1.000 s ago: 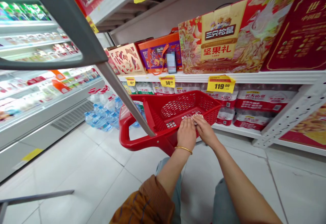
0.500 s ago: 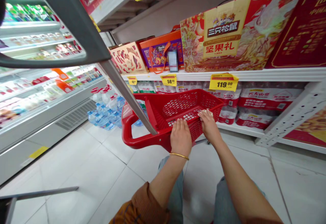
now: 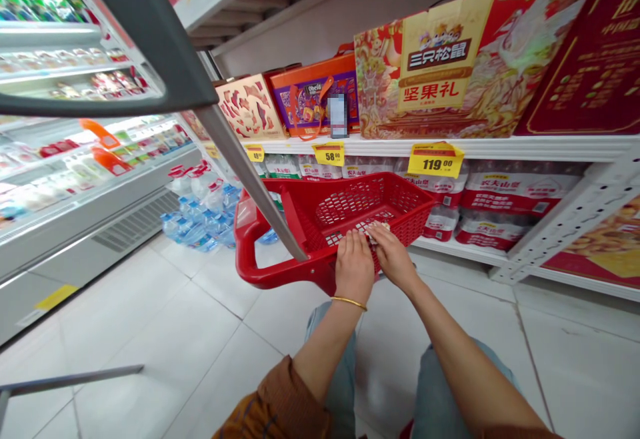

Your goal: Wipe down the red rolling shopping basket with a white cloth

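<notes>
A red plastic shopping cart basket [image 3: 320, 202] with slotted sides stands before me, tilted in my view. My left hand [image 3: 354, 259] is closed over its near rim, fingers hooked inward; a gold bangle circles that wrist. Right beside it, my right hand [image 3: 393, 256] presses a small crumpled white wipe [image 3: 373, 234] onto the same rim. The wipe lies mostly under the fingers, so its shape is hidden. A metal post rises from the basket's handle end to a dark grey handle [image 3: 150, 32] at upper left.
Shelves with gift boxes [image 3: 435, 66] and yellow price tags [image 3: 436, 161] stand beyond the cart, packed water bottles [image 3: 500, 186] below. Blue-tinted water jugs [image 3: 200, 216] sit on the floor left of them. A refrigerated display case [image 3: 100, 219] runs along the left. A metal bar [image 3: 75, 380] is at lower left.
My right hand has slid left along the near rim with the wipe, up against my left hand. The left hand keeps its place on the rim. The view has shifted slightly.
</notes>
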Demonstrator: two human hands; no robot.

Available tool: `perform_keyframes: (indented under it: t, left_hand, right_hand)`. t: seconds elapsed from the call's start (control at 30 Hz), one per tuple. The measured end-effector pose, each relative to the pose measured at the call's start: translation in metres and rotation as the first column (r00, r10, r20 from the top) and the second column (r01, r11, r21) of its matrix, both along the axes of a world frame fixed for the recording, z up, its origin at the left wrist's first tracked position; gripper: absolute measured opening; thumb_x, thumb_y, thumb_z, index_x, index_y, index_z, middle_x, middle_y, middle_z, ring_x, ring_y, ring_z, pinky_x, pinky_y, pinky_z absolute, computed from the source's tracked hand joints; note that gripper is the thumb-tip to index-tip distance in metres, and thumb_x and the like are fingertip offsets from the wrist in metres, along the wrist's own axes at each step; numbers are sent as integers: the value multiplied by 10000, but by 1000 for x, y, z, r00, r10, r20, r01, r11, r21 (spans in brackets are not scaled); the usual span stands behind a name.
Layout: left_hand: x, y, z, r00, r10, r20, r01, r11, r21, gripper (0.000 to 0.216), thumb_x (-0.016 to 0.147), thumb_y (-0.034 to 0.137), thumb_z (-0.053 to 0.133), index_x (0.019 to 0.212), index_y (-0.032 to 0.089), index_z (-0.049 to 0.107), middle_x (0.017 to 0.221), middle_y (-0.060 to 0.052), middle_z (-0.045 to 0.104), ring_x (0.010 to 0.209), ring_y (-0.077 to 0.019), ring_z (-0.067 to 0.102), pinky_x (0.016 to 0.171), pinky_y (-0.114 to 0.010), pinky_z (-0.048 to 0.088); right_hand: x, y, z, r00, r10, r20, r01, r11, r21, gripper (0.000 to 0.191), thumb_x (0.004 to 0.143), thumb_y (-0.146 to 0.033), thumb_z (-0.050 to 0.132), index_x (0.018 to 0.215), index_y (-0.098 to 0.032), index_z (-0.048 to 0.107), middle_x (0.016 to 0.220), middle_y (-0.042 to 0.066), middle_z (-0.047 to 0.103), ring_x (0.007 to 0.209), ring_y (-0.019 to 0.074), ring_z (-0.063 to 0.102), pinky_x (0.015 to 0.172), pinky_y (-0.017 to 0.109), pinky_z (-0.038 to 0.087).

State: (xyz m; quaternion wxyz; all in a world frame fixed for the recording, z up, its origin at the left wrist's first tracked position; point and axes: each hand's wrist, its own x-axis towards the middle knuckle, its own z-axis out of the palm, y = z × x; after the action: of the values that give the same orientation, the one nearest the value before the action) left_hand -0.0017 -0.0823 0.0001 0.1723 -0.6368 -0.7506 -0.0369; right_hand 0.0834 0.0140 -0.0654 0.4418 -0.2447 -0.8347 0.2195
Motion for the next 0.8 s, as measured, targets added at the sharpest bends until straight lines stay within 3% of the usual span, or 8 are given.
perform_keyframes:
  t: [0.17,0.43,0.67,0.8]
  left_hand:
    - [-1,-2,6,1000,-16,3,16,1000,-6,461,914,118,321,1341,-16,432,1363,-232,489,1292,-267,448,1084,-417,348]
    - [-5,-15,24,1000,-14,-12,14,999,-50,449,914,124,339,1329,-3,456,1366,-228,488,1303,-259,436,1102,-410,325]
    - [-10,-22,22,1000,-10,-7,9,998,-56,461,920,130,329,1357,28,432,1404,-199,455,1328,-252,405,1110,-416,322]
    - [-12,-26,27,1000,2,0,-2,998,-69,466,913,117,340,1363,29,425,1404,-195,457,1337,-253,390,1127,-416,294]
  right_hand:
    - [-3,-13,10,994,105,-43,-106,994,-31,502,821,-79,393,1284,-189,554,1291,115,585,1277,226,476,1080,503,393]
    - [-8,-22,12,990,126,-64,-128,992,-22,519,822,-72,403,1304,-210,535,1299,107,580,1285,233,467,1083,522,383]
    - [-10,-16,5,996,90,1,-90,989,121,535,812,-47,390,1310,-188,521,1286,122,584,1297,251,447,1092,570,343]
    - [-6,-7,0,998,0,65,-9,990,138,526,804,-32,375,1292,-151,531,1307,134,567,1327,256,407,1108,568,311]
